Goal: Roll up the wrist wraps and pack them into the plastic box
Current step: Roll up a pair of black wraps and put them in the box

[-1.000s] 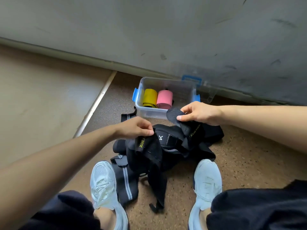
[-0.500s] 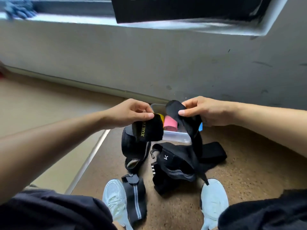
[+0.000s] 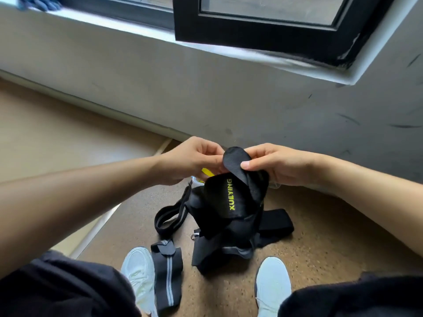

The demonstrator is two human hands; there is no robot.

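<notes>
Both hands hold one black wrist wrap with yellow lettering, lifted above the floor. My left hand pinches its top end from the left. My right hand grips the rounded tab end from the right. The rest of this wrap hangs down onto a pile of black wraps on the floor. The plastic box is almost fully hidden behind the hands and wrap; only a sliver of a yellow roll shows.
Another grey-striped black wrap lies by my left white shoe; my right shoe stands at the right. A black strap loop lies left of the pile. A grey wall and window ledge rise just behind.
Both hands rose and came together, lifting the wrap in front of the box. The view tilted upward, bringing the window into sight and hiding the box.
</notes>
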